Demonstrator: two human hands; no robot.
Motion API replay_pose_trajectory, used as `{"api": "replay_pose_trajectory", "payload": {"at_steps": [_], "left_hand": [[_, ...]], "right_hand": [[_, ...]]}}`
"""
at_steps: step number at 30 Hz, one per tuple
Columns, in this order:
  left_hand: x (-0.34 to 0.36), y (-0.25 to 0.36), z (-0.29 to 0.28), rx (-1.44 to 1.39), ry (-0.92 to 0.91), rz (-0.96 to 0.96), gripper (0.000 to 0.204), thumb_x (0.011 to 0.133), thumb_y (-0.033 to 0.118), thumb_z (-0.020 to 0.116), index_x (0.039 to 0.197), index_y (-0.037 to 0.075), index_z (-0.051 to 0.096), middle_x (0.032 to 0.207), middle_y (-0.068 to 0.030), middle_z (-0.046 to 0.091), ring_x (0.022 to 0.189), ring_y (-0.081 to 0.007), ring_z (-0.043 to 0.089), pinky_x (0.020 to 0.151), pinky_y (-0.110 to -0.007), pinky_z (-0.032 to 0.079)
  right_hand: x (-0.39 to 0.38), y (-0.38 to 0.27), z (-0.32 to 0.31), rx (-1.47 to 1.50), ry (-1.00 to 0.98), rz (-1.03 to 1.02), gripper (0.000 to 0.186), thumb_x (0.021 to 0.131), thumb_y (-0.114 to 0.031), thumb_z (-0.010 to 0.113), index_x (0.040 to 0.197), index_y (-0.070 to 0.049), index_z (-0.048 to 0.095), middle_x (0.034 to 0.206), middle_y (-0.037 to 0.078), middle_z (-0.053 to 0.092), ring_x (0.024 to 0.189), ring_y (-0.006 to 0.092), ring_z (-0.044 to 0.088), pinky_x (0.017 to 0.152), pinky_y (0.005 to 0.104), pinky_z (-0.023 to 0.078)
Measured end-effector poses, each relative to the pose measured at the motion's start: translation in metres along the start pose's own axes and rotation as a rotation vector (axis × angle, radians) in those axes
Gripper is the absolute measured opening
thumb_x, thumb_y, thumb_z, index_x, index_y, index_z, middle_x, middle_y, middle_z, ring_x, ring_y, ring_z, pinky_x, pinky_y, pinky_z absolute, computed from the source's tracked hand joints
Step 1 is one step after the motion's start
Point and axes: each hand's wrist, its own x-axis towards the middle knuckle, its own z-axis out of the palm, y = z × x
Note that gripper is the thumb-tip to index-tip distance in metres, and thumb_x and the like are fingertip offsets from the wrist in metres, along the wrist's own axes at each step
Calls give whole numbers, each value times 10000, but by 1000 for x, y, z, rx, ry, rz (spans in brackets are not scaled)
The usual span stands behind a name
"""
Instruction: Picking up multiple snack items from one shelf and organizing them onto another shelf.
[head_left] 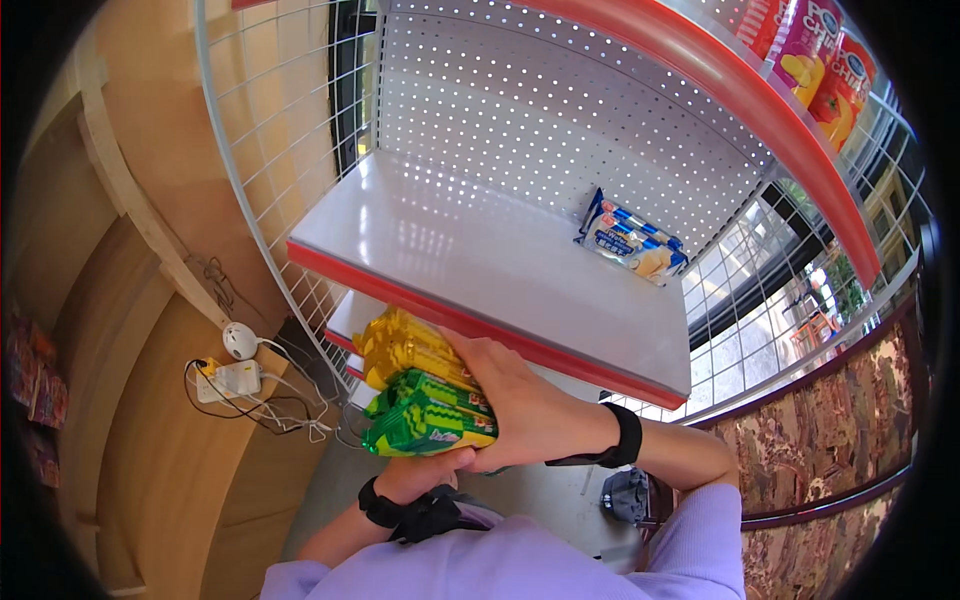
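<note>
Both my hands hold a bundle of snack packs in front of the shelf's red edge. Shiny yellow snack packs (415,345) lie on the far side of the bundle, and green snack packs (430,415) lie on the near side. My right hand (530,405) is closed over the right end of the bundle, its thumb and fingers partly hidden. From below, my left hand (420,474) supports the green packs; most of its fingers are out of sight beneath them. On the white shelf (450,240), blue-and-white wafer packs (632,240) lie at the right.
A red-edged upper shelf (720,75) holds red and purple chip canisters (825,65) at the upper right. Wire mesh panels (270,130) close both sides of the rack. At left, a white power strip (228,381) with cables rests on a wooden surface.
</note>
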Motion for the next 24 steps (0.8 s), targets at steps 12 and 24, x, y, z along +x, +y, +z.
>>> {"api": "replay_pose_trajectory", "payload": {"at_steps": [12, 24], "left_hand": [[-32, -9, -45, -390, 252, 280, 683, 837, 517, 510, 1319, 41, 420, 1277, -145, 531, 1150, -290, 531, 1003, -437, 414], [-56, 23, -63, -397, 398, 457, 695, 888, 617, 379, 1333, 86, 430, 1278, -130, 520, 1131, -281, 527, 993, -449, 406]], "right_hand": [[4, 180, -187, -725, 486, 306, 641, 759, -378, 730, 1256, -34, 517, 1311, 193, 489, 1214, 361, 451, 1036, 425, 353], [-30, 293, -204, -776, 373, 570, 906, 461, -355, 841, 1223, 18, 523, 1218, 221, 510, 1189, 391, 438, 1019, 429, 364]]}}
